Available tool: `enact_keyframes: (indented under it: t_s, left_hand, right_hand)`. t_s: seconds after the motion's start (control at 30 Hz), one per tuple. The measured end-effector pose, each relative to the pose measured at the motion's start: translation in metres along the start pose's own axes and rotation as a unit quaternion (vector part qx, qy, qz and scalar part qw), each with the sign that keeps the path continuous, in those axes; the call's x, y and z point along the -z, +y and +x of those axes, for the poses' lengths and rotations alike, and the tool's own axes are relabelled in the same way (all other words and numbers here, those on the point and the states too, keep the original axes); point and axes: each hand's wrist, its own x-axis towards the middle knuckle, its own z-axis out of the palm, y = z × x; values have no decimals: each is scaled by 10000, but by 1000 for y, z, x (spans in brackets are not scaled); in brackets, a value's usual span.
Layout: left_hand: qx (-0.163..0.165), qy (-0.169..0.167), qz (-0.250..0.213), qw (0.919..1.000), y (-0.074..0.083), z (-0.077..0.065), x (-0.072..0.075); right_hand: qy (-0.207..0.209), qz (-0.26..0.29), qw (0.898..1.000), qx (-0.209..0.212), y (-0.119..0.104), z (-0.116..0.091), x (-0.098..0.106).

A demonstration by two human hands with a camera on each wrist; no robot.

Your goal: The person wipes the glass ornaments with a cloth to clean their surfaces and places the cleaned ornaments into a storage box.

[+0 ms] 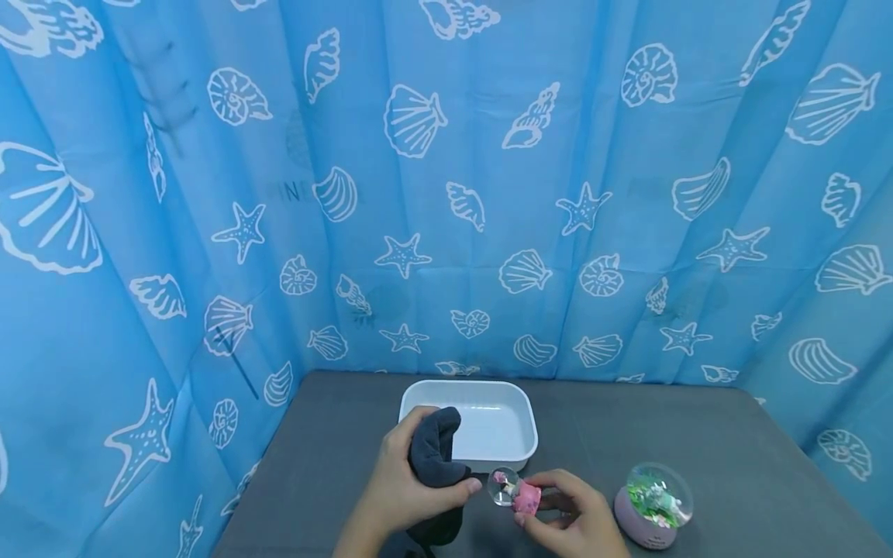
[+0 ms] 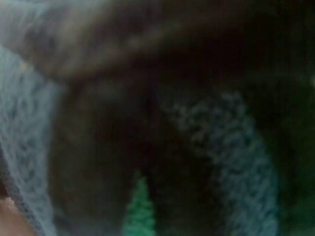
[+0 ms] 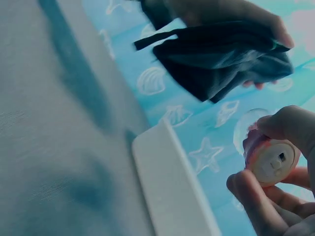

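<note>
My left hand [image 1: 412, 473] grips a dark grey cloth pouch [image 1: 434, 449], thumb across its near side and fingers behind it. In the right wrist view the pouch [image 3: 226, 61] hangs slack, with a thin dark strap sticking out. My right hand [image 1: 568, 511] pinches a small snow globe [image 1: 526, 497] by its pink base, its clear ball pointing at the left thumb. The pale underside of the globe's base [image 3: 270, 164] faces the right wrist camera. Blurred dark fabric [image 2: 226, 147] fills most of the left wrist view.
Behind the hands stands a white rectangular tub [image 1: 491, 426] on the grey tabletop [image 1: 614, 418]. A larger snow globe [image 1: 652, 508] with a pinkish-purple base and green inside sits right of my right hand. A blue curtain [image 1: 474, 232] with white shells hangs behind.
</note>
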Motion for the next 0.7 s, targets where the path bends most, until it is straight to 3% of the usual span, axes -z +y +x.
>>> enact_keyframes:
  t_s: [0.13,0.4,0.53,0.7]
  left_hand:
    - [-18,-15,-60,10000,0,0,0]
    - [-415,4,-95,9991,-1,0,0]
    - [-550,-36,-215,9982,-2,0,-1]
    - [-586,-84,-317,9977,-3,0,-1]
  right_hand:
    - [148,373,9986,354,-17,4,1]
    - [258,723,9949,654,-44,13,-3]
    - [200,711,9895,1240,-48,19,-6]
    - [-128,827,9708,2246,-53,26,-5]
